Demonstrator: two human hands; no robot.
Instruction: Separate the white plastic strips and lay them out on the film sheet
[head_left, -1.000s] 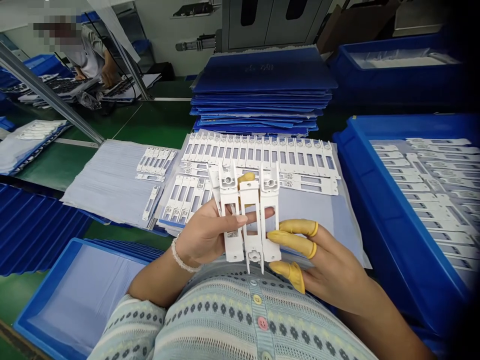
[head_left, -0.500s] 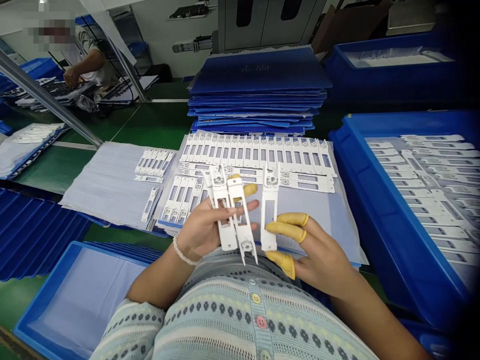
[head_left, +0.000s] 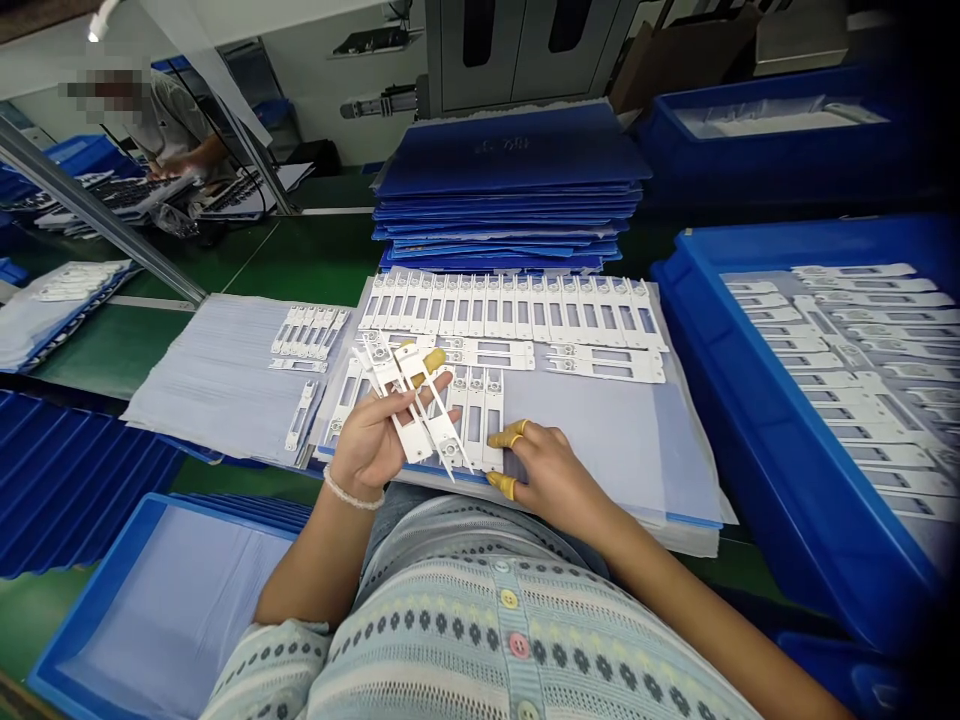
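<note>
My left hand (head_left: 367,435) grips two white plastic frame parts (head_left: 412,405), fanned and tilted over the near left of a pale sheet (head_left: 600,420). My right hand (head_left: 544,470), with yellow finger cots, rests its fingertips on the near end of a white frame part (head_left: 493,420) lying flat at the right end of a short near row. A long row of the same white parts (head_left: 517,305) lies along the far edge of the sheet, with a few loose ones (head_left: 600,362) just below it.
A blue bin (head_left: 750,400) of white parts stands at the right. Stacked blue sheets (head_left: 510,185) sit behind the work sheet. A second pale sheet stack (head_left: 217,370) with a few parts lies left. An open blue bin (head_left: 150,600) is near left. Another person (head_left: 172,125) works far left.
My right hand has carried one part away from the left hand's bunch and down onto the sheet beside the near row. The left hand moved down and left with the two other parts.
</note>
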